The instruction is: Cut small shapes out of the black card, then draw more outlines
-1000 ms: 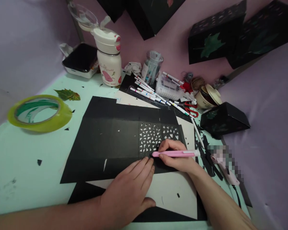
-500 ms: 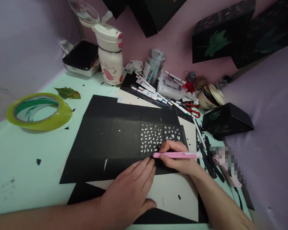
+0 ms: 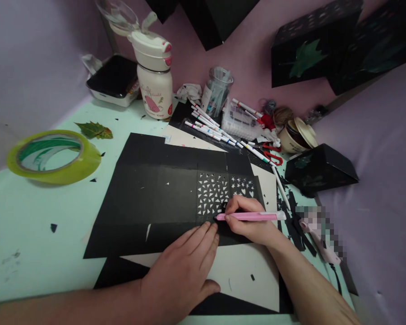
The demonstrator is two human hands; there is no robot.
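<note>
A black card sheet [image 3: 138, 189] with fold lines lies on the table over white and black sheets. Small triangles, stars and hearts are cut through its right part. My left hand [image 3: 186, 262] lies flat on its lower edge, palm down, fingers stretched out. In my right hand [image 3: 246, 221] is a pink pen-shaped knife [image 3: 250, 216], held almost level with its tip at the card just below the triangle holes, close to my left fingertips. The tip itself is too small to make out.
Yellow-green tape roll [image 3: 54, 156] and a leaf [image 3: 94, 130] lie at left. A white bottle [image 3: 154, 90], jar [image 3: 217, 92], markers [image 3: 216, 131] and red-handled scissors [image 3: 272, 155] are behind. At right are a black box [image 3: 320, 169], paper scraps and a pink tool [image 3: 321, 241].
The pink knife and my right fingers have shifted very slightly up the card. My left hand stays in place.
</note>
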